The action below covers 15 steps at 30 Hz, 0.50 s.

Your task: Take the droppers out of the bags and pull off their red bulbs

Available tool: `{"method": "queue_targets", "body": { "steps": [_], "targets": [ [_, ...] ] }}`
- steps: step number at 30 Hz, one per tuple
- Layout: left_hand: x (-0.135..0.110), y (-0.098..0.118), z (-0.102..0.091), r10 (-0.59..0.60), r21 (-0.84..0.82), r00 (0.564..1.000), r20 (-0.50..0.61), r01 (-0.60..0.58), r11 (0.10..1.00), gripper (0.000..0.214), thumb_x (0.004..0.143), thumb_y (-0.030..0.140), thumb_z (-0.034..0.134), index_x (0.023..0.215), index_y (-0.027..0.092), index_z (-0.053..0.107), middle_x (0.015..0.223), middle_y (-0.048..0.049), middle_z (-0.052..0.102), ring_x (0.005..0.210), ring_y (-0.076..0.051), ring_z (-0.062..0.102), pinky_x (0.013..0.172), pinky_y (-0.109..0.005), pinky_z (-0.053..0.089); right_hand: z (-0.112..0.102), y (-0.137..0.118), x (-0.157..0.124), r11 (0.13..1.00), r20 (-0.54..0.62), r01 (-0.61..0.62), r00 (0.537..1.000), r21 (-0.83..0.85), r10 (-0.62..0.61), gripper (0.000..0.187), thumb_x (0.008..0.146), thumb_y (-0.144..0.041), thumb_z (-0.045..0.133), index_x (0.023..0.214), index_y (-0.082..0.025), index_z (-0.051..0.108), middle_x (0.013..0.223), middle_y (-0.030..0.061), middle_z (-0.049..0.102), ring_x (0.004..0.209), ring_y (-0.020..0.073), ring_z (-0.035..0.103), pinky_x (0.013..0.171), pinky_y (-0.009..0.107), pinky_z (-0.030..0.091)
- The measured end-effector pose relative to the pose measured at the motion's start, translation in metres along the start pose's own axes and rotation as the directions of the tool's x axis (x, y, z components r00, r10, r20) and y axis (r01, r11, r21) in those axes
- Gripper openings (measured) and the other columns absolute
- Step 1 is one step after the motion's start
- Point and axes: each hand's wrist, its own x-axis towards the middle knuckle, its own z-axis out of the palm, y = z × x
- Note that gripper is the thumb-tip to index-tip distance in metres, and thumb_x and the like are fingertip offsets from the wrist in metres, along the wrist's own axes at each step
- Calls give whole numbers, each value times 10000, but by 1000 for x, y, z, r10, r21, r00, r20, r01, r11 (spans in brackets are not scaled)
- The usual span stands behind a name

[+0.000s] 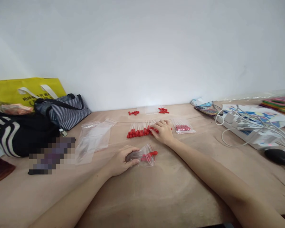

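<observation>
Head camera looks down on a tan table [156,196] set against a plain white wall. The person's left hand [122,161] lies on the tabletop with its fingers curled closed around the mouth end of a small clear zip bag [149,159]. This bag lies flat on the table in front of the person, with red-bulbed pieces showing through the plastic. Further out, the right hand [163,131] rests palm down on the right end of a row of red-bulbed droppers [139,131]. Its fingertips touch them, but I cannot tell whether they pinch one or only lie on top. Just beside that hand, to the right, sits a filled bag [183,127] with red inside. Empty clear bags [95,139] lie well to the left of the row. Two little heaps of loose red bulbs [163,110] sit nearer the wall. At the left edge stand a striped bag [66,111] and a yellow bag [19,90]. White cables [249,126] and a black mouse [279,156] lie at the right.
</observation>
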Motion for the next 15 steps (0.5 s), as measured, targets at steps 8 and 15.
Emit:
{"method": "queue_targets", "body": {
  "steps": [8, 15],
  "targets": [
    [0, -3, 2, 5, 10, 1000, 7, -5, 1000, 351, 779, 404, 535, 1068, 206, 522, 1030, -42, 591, 924, -181, 551, 809, -307, 428, -3, 19, -11, 988, -93, -132, 986, 74, 138, 150, 799, -289, 520, 834, -233, 654, 798, 24, 654, 831, 181, 491, 796, 348, 240],
    [-1, -4, 2, 6, 7, 1000, -6, -6, 1000, 368, 784, 397, 529, 1105, 219, 501, 1044, -40, 576, 935, -180, 543, 813, -310, 428, -16, 14, -25, 974, -102, -183, 975, 131, 197, 202, 789, -386, 537, 850, -226, 644, 802, 36, 631, 833, 193, 502, 790, 358, 263]
  ]
}}
